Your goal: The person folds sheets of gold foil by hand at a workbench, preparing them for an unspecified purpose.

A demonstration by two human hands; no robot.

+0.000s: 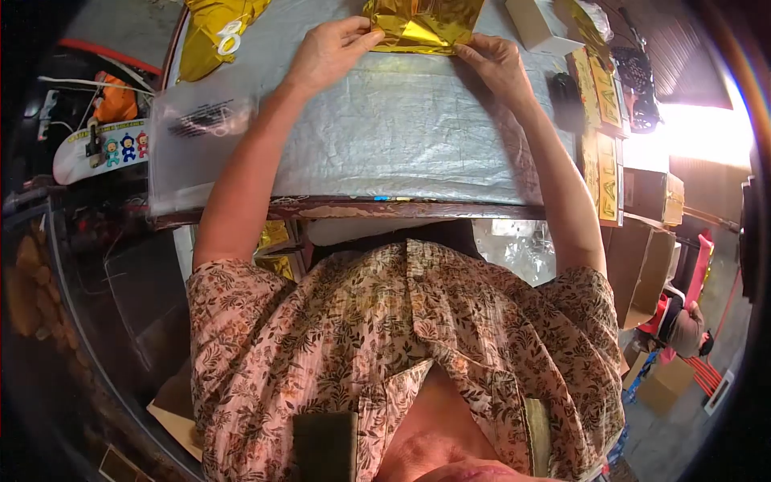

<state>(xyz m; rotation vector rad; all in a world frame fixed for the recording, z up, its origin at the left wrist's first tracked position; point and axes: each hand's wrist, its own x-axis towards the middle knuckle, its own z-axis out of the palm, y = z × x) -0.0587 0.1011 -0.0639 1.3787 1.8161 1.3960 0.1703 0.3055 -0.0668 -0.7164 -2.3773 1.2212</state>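
Note:
A shiny gold foil sheet (424, 30) lies at the far edge of the view, over a table with a grey-blue cover (401, 136). My left hand (333, 50) pinches its left corner between thumb and fingers. At the right corner, my right hand (494, 63) grips the foil the same way. The upper part of the foil is cut off by the frame. Both forearms stretch across the table.
Left on the table are gold foil (210, 36) with white rings (229, 40) and a clear plastic bag (193, 128). At right are a white box (540, 28), a dark object (565, 92) and yellow lettered strips (598, 161). Cardboard boxes (642, 265) stand beyond.

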